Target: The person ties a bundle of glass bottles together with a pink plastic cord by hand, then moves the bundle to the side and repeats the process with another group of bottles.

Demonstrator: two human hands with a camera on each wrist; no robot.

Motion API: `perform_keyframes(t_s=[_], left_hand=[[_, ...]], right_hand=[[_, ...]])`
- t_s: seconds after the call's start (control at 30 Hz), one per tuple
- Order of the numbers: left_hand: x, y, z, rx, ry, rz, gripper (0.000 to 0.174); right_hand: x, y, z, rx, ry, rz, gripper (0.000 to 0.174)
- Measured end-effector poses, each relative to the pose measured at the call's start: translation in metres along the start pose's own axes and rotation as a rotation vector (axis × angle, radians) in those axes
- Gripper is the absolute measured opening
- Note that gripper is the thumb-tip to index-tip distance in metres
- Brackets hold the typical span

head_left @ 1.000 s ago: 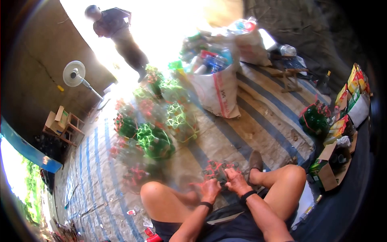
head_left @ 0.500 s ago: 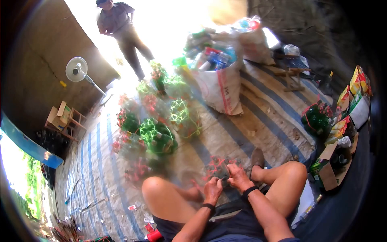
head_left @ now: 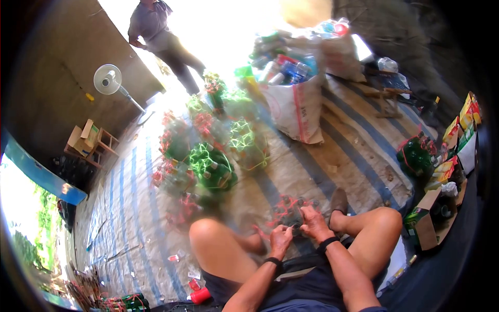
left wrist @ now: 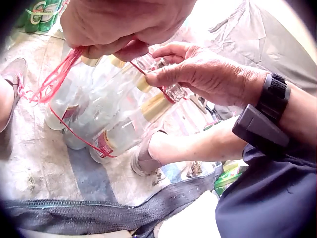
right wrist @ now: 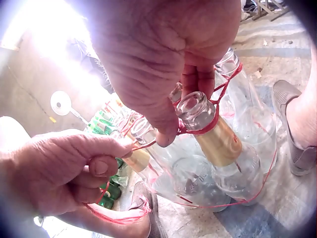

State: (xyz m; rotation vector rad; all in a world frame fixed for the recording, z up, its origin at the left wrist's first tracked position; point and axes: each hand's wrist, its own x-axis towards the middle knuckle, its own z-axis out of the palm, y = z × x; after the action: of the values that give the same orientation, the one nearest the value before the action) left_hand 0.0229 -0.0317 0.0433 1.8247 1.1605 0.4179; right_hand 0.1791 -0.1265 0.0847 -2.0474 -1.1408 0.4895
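Clear glass bottles (left wrist: 106, 124) with gold neck bands stand in a cluster between the person's feet, bound low by red plastic string (right wrist: 247, 201). My left hand (head_left: 281, 240) pinches a taut length of this string beside the necks. A loose hank of red strands (left wrist: 57, 79) trails from its curled fingers. Over the bottle tops is my right hand (head_left: 314, 223), its thumb on the red string at a bottle's neck (right wrist: 198, 111) and its fingers bent behind the glass. More string loops round the necks at the gold bands.
Bundles of bottles (head_left: 212, 169) tied with green and red string stand ahead on a striped sheet (head_left: 130, 208). Beyond are a sack of containers (head_left: 296, 109), a fan (head_left: 107, 79) and a standing person (head_left: 166, 41). Cartons (head_left: 429, 216) sit at the right.
Both hands stay at the bottle necks; the left hand has shifted slightly and the string work continues. The head view has swung a little left. The standing person has changed posture.
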Motion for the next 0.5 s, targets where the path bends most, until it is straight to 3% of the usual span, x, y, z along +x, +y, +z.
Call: perform_keyframes(t_s=[0.27, 0.5], left_hand=[[0.004, -0.010, 0.005, -0.103, -0.054, -0.230, 0.030], [0.009, -0.028, 0.012, -0.245, -0.101, -0.288, 0.027]], right_hand=[[0.002, 0.001, 0.001, -0.006, 0.015, -0.006, 0.058], [0.001, -0.003, -0.003, 0.010, 0.013, -0.006, 0.060]])
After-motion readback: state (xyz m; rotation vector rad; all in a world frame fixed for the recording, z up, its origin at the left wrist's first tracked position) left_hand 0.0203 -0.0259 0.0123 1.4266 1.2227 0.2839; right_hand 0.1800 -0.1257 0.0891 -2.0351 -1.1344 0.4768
